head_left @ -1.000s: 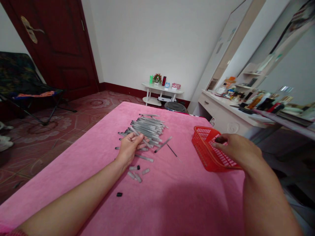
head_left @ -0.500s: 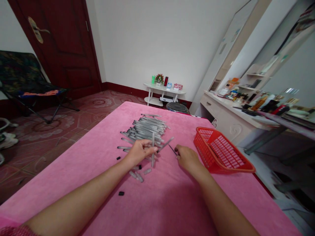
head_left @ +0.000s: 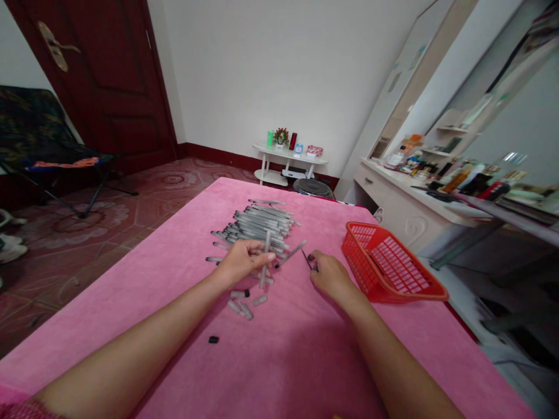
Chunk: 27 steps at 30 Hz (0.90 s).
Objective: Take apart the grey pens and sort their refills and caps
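My left hand is closed on a clear pen barrel, pinched upright between thumb and fingers. My right hand grips a thin dark stick, which looks like a pen refill, its tip pointing up and left. Between the hands a grey translucent pen lies slanted on the pink cloth. Just beyond my left hand spreads a pile of similar pens with dark ends. Nearer me lie several loose clear caps and a small black plug.
A red plastic basket stands right of my right hand on the pink-covered table. Farther right is a dresser crowded with bottles. A low white stand is by the far wall, and a folding chair at left.
The view has shifted slightly. Both hands keep their holds; the right hand and its thin stick have turned a little, with the stick's tip now near the slanted pen's upper end.
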{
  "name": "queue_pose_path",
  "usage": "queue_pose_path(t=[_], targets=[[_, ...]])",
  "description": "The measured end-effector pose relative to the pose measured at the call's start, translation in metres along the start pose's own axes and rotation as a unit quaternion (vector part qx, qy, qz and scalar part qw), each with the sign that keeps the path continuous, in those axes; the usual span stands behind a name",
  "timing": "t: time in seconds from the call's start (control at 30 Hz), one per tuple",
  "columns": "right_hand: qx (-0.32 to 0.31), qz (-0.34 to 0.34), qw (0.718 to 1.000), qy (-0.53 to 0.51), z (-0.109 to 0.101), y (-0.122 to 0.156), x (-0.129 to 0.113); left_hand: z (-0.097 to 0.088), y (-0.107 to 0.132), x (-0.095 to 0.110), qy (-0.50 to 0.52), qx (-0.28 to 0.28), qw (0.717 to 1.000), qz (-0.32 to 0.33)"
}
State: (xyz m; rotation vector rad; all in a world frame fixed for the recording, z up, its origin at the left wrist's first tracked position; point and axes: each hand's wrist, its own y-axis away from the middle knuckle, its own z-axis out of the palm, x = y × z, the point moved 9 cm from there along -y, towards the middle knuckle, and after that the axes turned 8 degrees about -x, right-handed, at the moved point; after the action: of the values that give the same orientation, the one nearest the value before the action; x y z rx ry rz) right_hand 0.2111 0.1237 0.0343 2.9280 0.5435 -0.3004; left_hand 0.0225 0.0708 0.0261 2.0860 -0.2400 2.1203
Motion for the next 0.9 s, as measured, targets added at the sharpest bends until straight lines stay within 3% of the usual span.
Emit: queue_pose_path(t=[0.1, 0.17, 0.33, 0.4, 0.5, 0.63, 0.73, 0.8, 0.9], targets=[[0.010, -0.006, 1.000, -0.009, -0.006, 0.000, -0.001, 0.001, -0.001, -0.001, -0.014, -0.002, 1.000, 0.009], [0.035, -0.020, 0.999, -0.029, -0.025, 0.004, -0.003, 0.003, -0.003, -0.002, -0.027, -0.011, 0.999, 0.014], [0.228, -0.053, 0.964, -0.127, -0.121, 0.038, 0.014, 0.005, -0.003, -0.009, -0.039, -0.024, 0.999, -0.001], [0.255, -0.041, 0.954, -0.151, -0.141, 0.048, 0.023, 0.007, -0.003, -0.007, -0.028, -0.023, 0.999, -0.001], [0.190, -0.030, 0.972, -0.138, -0.125, 0.040, 0.019, 0.011, -0.001, -0.005, -0.002, -0.011, 1.000, 0.001], [0.036, 0.004, 0.998, -0.042, -0.048, 0.012, 0.005, 0.020, 0.000, -0.004, 0.014, -0.020, 1.000, 0.009], [0.002, 0.008, 0.999, -0.036, -0.015, 0.003, -0.002, 0.022, 0.000, -0.007, 0.024, -0.019, 1.000, 0.004], [0.006, -0.002, 0.999, -0.051, -0.020, 0.006, -0.006, 0.021, 0.000, -0.009, 0.036, -0.017, 0.999, 0.002], [0.089, -0.025, 0.991, -0.091, -0.070, 0.021, -0.002, 0.020, 0.000, -0.011, 0.050, -0.021, 0.998, 0.007]])
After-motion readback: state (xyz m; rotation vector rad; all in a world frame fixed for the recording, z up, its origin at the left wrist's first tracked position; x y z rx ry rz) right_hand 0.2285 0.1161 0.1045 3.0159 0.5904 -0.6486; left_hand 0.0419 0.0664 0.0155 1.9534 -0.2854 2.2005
